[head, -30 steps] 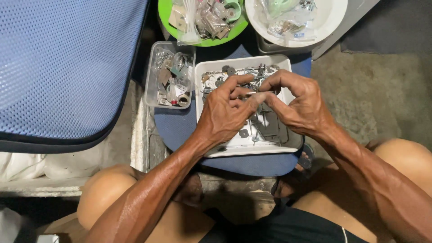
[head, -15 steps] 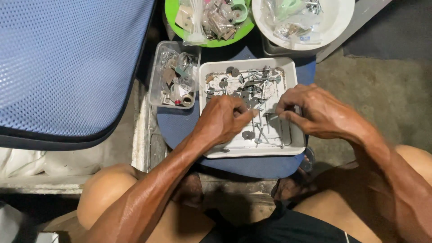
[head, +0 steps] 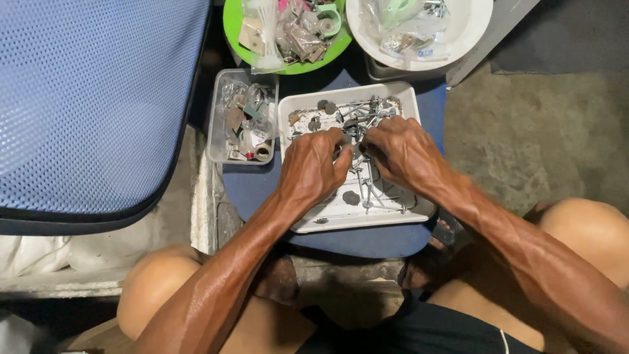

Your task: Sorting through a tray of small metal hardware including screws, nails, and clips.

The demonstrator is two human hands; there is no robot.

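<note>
Both hands down among small metal fasteners in a shallow white rectangular plastic tray [head: 288, 108]

The left hand [head: 313, 167] and right hand [head: 400, 152] meet over the tray's middle, fingers curled and pinched toward the loose heap of grey metal screws and round washers [head: 357, 113] lying at its far end; whether either fingertip actually holds a piece I cannot tell (the knuckles hide it); these parts look light, stiff and hard, slippery against one another and apt to roll, so each is best nipped by its thin shank or by a washer's rim; a clear plastic box of oddments [head: 242, 121] sits just left of the tray, a green round plate [head: 230, 19] and a white round bowl [head: 475, 26] beyond it.
</note>
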